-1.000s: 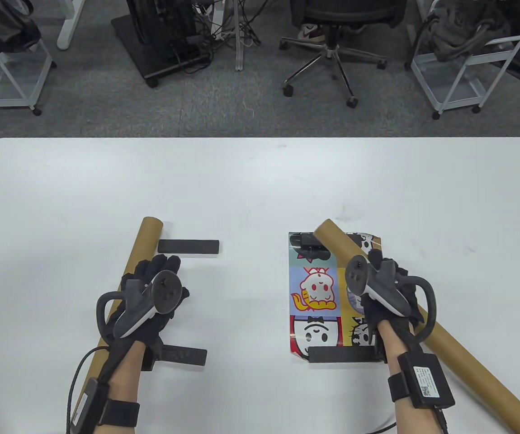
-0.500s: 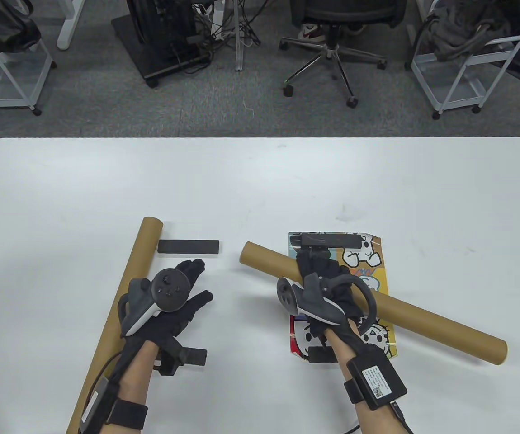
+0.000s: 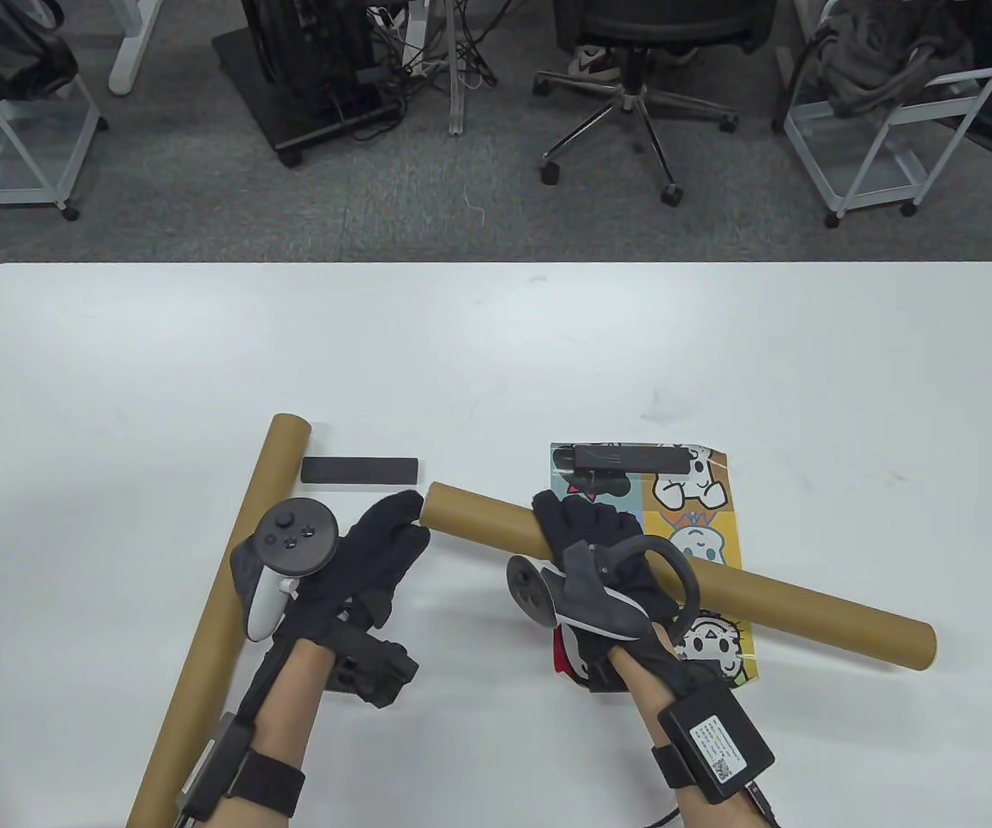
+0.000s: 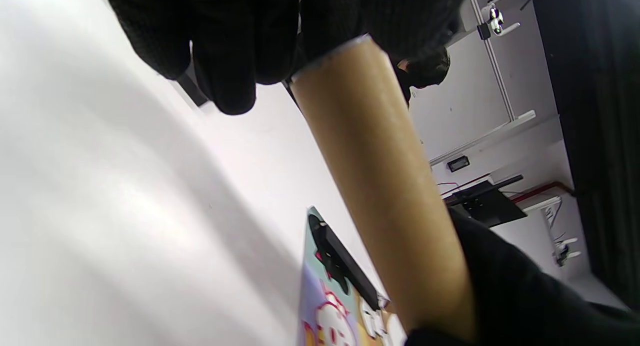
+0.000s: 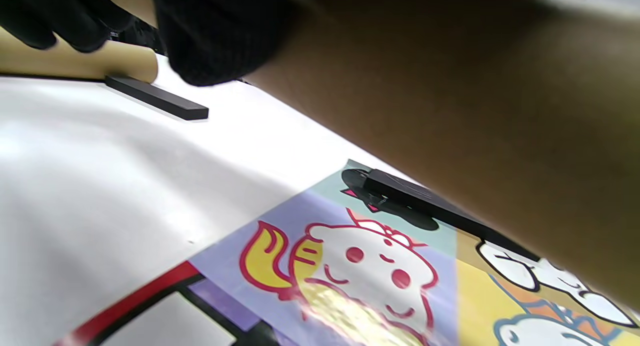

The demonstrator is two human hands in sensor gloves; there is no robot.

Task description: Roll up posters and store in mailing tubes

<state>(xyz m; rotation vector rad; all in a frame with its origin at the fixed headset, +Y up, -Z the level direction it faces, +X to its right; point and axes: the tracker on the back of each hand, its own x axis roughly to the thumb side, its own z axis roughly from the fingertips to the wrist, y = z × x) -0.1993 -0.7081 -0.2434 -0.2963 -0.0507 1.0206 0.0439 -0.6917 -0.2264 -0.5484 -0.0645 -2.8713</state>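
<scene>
My right hand point(image 3: 584, 533) grips a brown mailing tube point(image 3: 806, 608) near its left third and holds it slanted over the cartoon poster point(image 3: 694, 493). The tube fills the right wrist view point(image 5: 500, 136). My left hand point(image 3: 399, 519) reaches across with its fingers stretched out, the fingertips point(image 4: 225, 46) touching the tube's open left end point(image 4: 380, 176). The poster lies flat, shown close in the right wrist view point(image 5: 350, 266), with a black weight bar point(image 3: 630, 457) on its far edge. A second tube point(image 3: 229, 595) lies on the table beside my left forearm.
A loose black bar point(image 3: 360, 470) lies next to the second tube's far end, also in the right wrist view point(image 5: 155, 98). Another dark bar is partly hidden under my left wrist point(image 3: 375, 668). Chairs and carts stand beyond the table's far edge.
My right hand has lifted the tube off the poster's right side and swung it leftwards to lie almost crosswise. My left hand left the second tube and moved right to meet the tube's end.
</scene>
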